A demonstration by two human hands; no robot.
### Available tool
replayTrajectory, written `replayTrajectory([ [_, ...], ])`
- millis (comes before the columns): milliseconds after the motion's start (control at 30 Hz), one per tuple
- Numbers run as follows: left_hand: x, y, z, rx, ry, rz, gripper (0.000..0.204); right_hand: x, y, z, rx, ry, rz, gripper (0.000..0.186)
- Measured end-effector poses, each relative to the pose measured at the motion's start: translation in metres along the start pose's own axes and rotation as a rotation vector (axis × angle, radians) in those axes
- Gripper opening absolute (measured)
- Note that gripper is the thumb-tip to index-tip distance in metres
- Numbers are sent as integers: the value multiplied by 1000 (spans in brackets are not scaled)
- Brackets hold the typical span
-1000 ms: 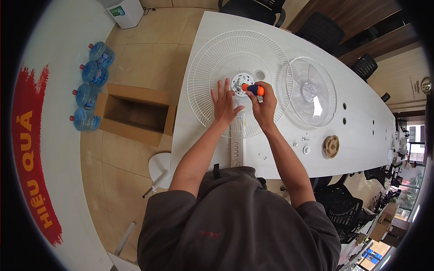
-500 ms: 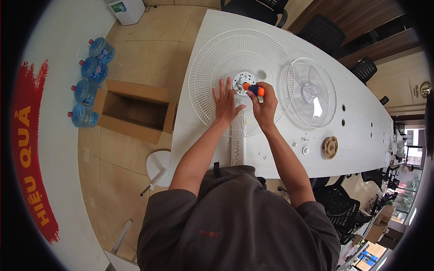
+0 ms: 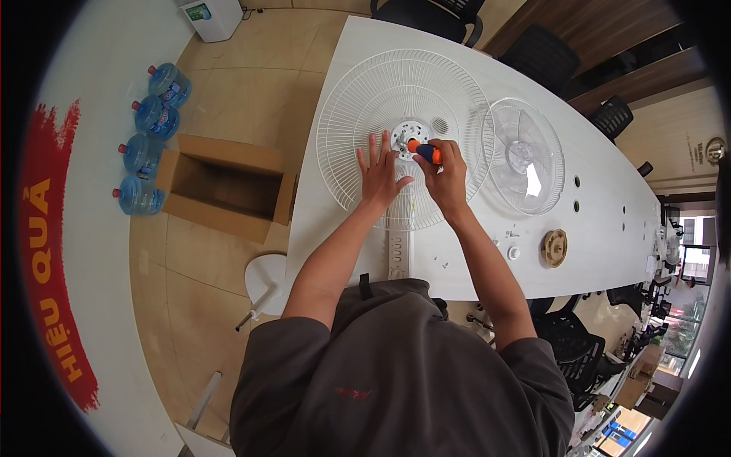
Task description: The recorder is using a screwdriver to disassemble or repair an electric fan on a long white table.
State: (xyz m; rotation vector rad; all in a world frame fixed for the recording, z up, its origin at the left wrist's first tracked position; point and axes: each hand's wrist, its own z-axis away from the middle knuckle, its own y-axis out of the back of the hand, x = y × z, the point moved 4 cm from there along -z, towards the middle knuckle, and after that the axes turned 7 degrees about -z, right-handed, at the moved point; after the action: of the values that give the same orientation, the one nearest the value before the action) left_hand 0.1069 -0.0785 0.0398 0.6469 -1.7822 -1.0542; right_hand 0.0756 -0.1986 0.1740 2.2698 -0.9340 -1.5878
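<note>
A white wire fan grille (image 3: 354,95) lies on the white table, with a round hub plate (image 3: 411,128) full of holes at its centre. My right hand (image 3: 448,177) is closed round an orange and dark blue screwdriver (image 3: 428,152), whose front end is at the hub. The screwdriver's tip is too small to make out. My left hand (image 3: 381,177) rests on the grille with its fingers spread, the fingertips close to the hub plate. Below the grille a white fan column with a row of buttons (image 3: 398,255) shows in part.
Clear fan blades (image 3: 525,156) lie right of the grille, in a second round guard. Nearer me are a brown round part (image 3: 555,248), a white ring nut (image 3: 514,253) and several screws. An open cardboard box (image 3: 221,186), water jugs (image 3: 141,196) and a white stand base (image 3: 266,278) occupy the floor at left.
My right hand and the screwdriver have shifted very slightly, with the grip turned a little. The left hand stays in place on the grille.
</note>
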Motion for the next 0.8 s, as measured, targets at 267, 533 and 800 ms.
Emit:
replayTrajectory([
  [267, 0, -11, -2, 25, -56, -19, 65, -1, 2, -4, -166, 239, 138, 33],
  [533, -4, -11, -4, 36, -53, 21, 65, -15, -2, -7, -241, 60, 366, 33],
  [800, -3, -12, -5, 48, -70, 28, 61, -8, -5, -13, -416, 219, 358, 37],
])
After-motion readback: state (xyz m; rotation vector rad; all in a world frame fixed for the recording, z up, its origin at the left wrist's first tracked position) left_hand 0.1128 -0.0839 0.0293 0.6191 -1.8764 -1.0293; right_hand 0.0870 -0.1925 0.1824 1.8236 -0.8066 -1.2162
